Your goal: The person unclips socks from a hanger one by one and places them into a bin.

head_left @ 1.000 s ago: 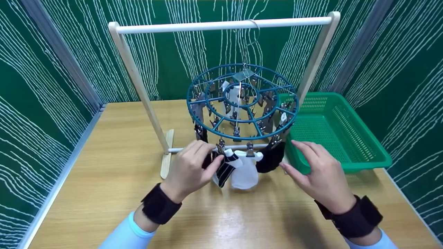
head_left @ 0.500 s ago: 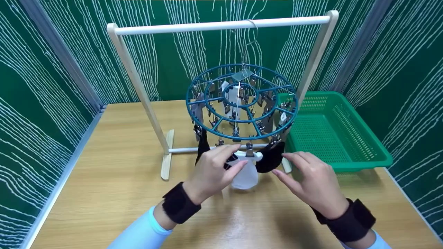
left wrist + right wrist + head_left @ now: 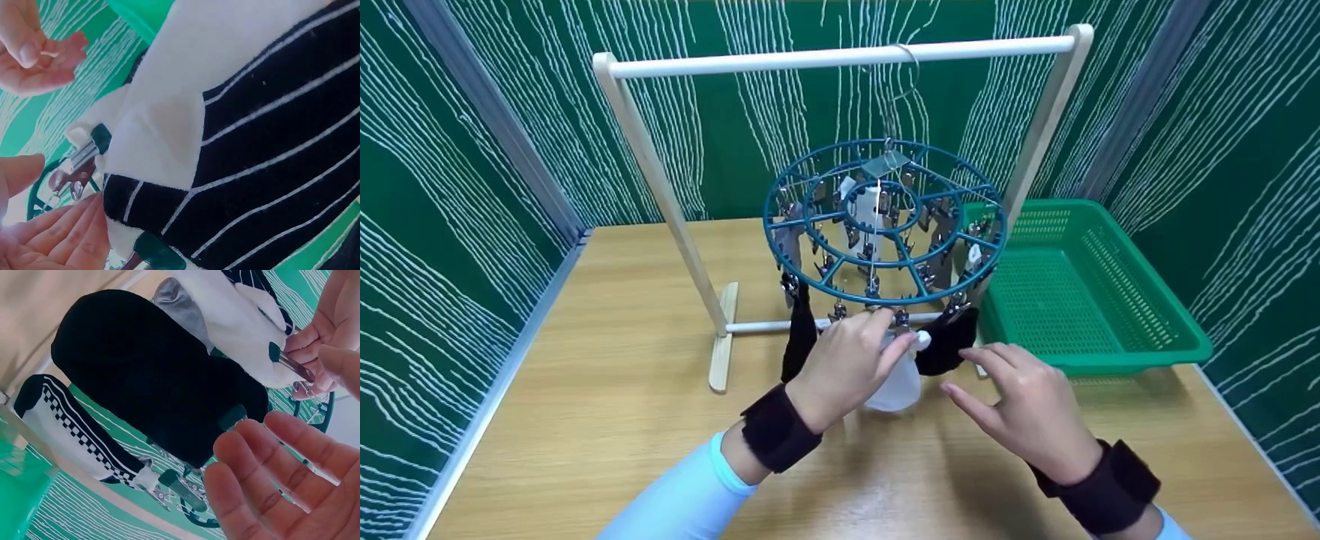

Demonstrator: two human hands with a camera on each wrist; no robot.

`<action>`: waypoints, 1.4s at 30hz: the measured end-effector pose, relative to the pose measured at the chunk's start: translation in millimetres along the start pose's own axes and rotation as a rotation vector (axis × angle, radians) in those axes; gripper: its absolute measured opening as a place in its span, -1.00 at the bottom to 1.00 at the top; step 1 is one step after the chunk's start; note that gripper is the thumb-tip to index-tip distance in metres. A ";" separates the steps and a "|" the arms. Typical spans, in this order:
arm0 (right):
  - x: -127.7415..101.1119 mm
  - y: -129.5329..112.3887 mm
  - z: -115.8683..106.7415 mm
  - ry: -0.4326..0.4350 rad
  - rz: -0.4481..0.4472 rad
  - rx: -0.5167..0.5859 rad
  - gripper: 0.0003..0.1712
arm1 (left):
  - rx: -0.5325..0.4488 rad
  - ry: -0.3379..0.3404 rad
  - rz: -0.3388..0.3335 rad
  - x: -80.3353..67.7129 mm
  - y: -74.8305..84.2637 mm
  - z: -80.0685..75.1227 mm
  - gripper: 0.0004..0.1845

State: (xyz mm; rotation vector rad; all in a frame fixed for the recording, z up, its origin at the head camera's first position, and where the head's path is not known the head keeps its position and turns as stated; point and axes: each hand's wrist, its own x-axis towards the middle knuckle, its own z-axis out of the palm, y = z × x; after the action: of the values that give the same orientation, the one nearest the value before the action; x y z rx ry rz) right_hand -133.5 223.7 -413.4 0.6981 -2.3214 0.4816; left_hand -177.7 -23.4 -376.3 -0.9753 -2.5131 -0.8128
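Note:
A round teal clip hanger (image 3: 780,232) hangs by a hook from a wooden rack (image 3: 840,56). Several socks are clipped to its near rim: a white sock (image 3: 894,384), a black sock (image 3: 949,341) to its right and a dark sock (image 3: 799,341) to its left. My left hand (image 3: 896,330) reaches up and pinches the clip (image 3: 292,363) that holds the white sock (image 3: 236,320); a black sock with white stripes (image 3: 270,146) hangs right beside it. My right hand (image 3: 964,369) hovers with relaxed fingers just below the black sock (image 3: 146,377), holding nothing.
A green plastic basket (image 3: 1185,349) stands at the right of the wooden table (image 3: 607,375), behind my right hand. The rack's foot and low crossbar lie just behind the socks. Green patterned walls close in on three sides.
My left hand has moved right from the striped sock to the white sock's clip. My right hand has drifted left and a little lower, still holding nothing.

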 end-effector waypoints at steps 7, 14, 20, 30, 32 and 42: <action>-4.4 -1.1 9.1 -0.015 0.010 0.011 -0.51 | -0.005 -0.017 -0.033 4.7 -1.5 -0.1 -0.71; -8.1 -1.7 23.1 -0.038 0.018 0.055 -0.52 | -0.097 0.015 -0.057 5.6 -4.5 1.7 -0.74; -6.8 -1.4 35.1 -0.133 0.113 0.139 -0.53 | -0.151 0.029 -0.068 5.1 -5.7 1.6 -0.75; -0.1 9.0 56.1 -0.261 0.274 0.323 -0.56 | -0.179 0.022 -0.085 5.4 -7.3 1.6 -0.73; 1.6 11.9 60.3 -0.286 0.294 0.366 -0.55 | -0.192 0.021 -0.091 5.5 -7.6 1.0 -0.73; 9.2 21.6 82.8 -0.400 0.332 0.627 -0.39 | -0.289 0.000 -0.130 7.2 -10.7 -1.0 -0.73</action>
State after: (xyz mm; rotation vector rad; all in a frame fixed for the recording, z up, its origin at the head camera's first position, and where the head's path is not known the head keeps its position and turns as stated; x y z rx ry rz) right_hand -192.4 195.9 -469.7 0.7380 -2.6874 1.3683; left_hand -190.2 -26.8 -376.2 -0.9015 -2.5260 -1.2426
